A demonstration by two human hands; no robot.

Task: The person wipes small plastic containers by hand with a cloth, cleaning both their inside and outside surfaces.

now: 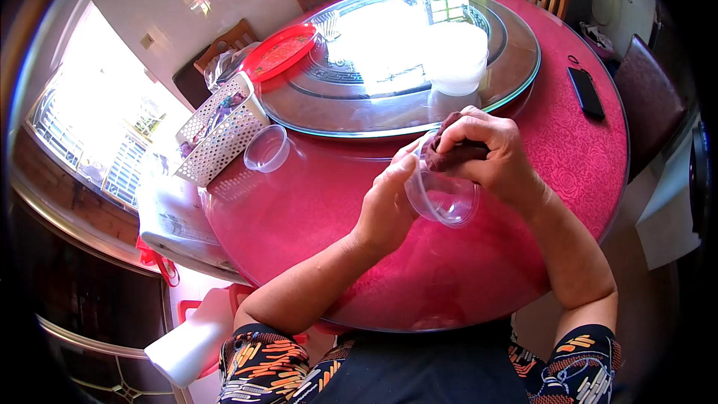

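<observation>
Standing in the window-lit room, I saw a round red bench (321, 254) bearing a glass turntable (310, 108). Above the bench's near side, the fingers of the left hand (387, 208) held a clear plastic cup (443, 196) tilted, perhaps so its mouth was reachable. Those of the right hand (497, 151) were closed around a dark cloth (447, 155) at the rim, probably for control.

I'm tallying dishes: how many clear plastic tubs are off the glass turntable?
2: one tub in the left hand, the other tub on the red table beside the white basket. Others may be hidden.
</observation>
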